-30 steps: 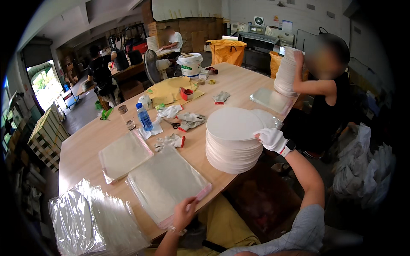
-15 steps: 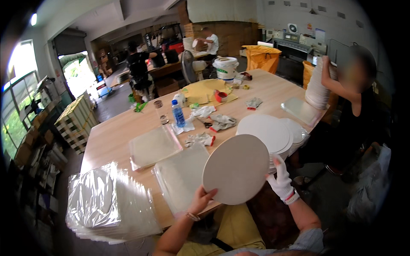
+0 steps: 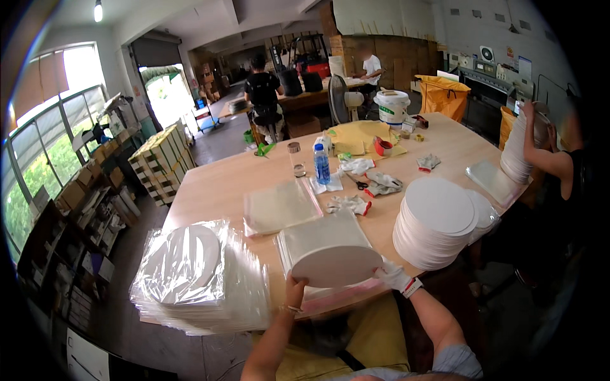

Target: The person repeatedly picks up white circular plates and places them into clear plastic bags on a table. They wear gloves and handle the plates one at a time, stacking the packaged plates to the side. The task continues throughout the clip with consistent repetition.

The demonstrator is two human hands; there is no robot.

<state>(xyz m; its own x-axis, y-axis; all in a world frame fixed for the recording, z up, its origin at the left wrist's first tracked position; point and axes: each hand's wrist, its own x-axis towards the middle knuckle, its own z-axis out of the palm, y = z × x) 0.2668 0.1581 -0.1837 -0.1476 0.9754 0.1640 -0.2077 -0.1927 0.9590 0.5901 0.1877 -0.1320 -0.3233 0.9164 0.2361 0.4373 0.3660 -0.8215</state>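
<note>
A round white board disc (image 3: 337, 267) is held low over a pile of clear plastic bags (image 3: 327, 233) at the table's near edge. My bare left hand (image 3: 296, 291) grips the disc's left edge, with the thumb on its face. At the right edge, my right hand (image 3: 395, 278) in a white glove closes on the same disc; its fingers are partly hidden. Whether the disc lies on the bags or inside one, I cannot tell. To the right rises a tall stack of white discs (image 3: 438, 206). Bagged discs (image 3: 187, 263) are piled at the left.
More flat bags (image 3: 283, 206) lie mid-table, near a blue bottle (image 3: 321, 165), a glass (image 3: 297, 160), scissors (image 3: 361, 185) and work gloves (image 3: 384, 184). A white bucket (image 3: 391, 106) stands farther back. A co-worker (image 3: 559, 165) handles a disc stack at the right.
The disc has come down from a raised, face-on position to a tilted one over the bags. My right hand now grips its edge. The view has swung left.
</note>
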